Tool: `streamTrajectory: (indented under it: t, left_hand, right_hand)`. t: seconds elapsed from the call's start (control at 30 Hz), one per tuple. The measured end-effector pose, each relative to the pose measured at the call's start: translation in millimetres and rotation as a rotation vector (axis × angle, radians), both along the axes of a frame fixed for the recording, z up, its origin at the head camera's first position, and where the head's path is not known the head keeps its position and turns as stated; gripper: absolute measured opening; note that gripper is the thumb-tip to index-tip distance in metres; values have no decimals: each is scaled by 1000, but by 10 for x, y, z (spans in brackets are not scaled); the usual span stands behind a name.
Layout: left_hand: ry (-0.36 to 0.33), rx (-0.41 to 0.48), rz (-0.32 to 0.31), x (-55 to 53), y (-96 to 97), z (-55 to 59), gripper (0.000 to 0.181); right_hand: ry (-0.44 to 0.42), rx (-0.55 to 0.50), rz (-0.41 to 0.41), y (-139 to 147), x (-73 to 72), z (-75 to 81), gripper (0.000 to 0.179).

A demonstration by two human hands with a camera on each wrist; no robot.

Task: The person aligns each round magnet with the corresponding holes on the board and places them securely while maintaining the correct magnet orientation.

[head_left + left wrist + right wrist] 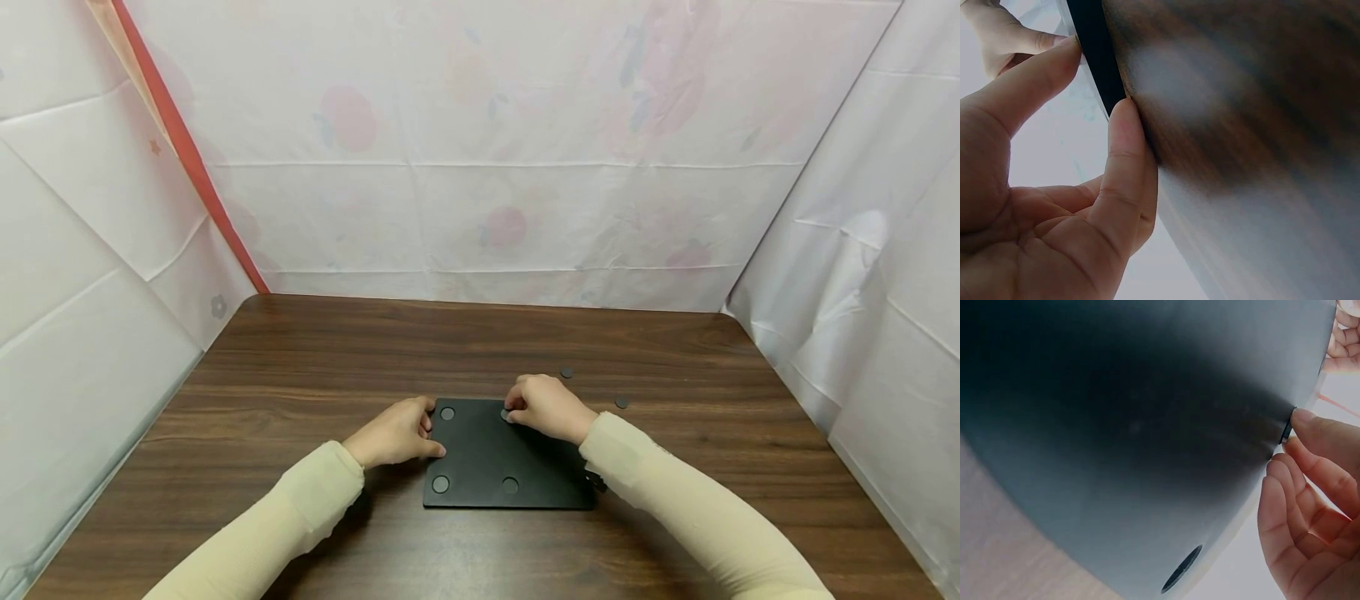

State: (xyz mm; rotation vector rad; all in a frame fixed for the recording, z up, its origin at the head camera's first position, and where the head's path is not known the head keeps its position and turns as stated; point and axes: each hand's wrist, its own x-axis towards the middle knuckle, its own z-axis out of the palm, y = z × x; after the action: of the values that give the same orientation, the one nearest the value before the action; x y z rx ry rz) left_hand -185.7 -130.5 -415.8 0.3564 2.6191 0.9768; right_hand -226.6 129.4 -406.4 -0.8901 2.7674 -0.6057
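A flat black rectangular board (480, 454) lies on the wooden table. Along its left edge, my left hand (397, 433) holds it, thumb at the upper face and fingers against the rim; the left wrist view shows this grip on the board's edge (1099, 53). My right hand (551, 407) pinches a small dark disc (1287, 427) between thumb and index finger, right at the board's far middle. Round spots mark the board at far left (447, 413), near left (441, 484) and near middle (510, 485). The right forearm hides the board's right part in the head view.
Two loose dark discs, one farther back (566, 373) and one to the right (622, 402), lie on the table (337, 350) beyond my right hand. In the right wrist view, a dark oval recess (1182, 569) shows in the board. White printed curtains (465, 183) surround the table.
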Motion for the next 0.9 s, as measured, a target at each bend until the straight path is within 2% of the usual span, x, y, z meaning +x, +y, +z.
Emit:
streamTrajectory:
  t: [0.9]
  left_hand:
    - [13, -2, -3, -17, -3, -27, 75]
  right_hand:
    - [-14, 5, -10, -11, 9, 12, 15]
